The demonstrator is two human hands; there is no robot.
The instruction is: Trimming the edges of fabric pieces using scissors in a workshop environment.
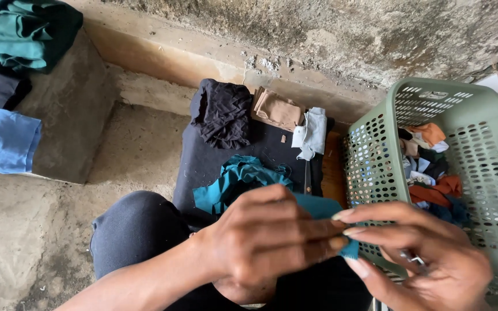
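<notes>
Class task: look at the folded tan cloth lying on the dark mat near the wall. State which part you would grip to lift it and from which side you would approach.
Probably grip the tan cloth at its right end, coming down from above. It lies flat on the dark mat, and a crumpled black cloth crowds its left side, with the wall ledge just behind.
</notes>
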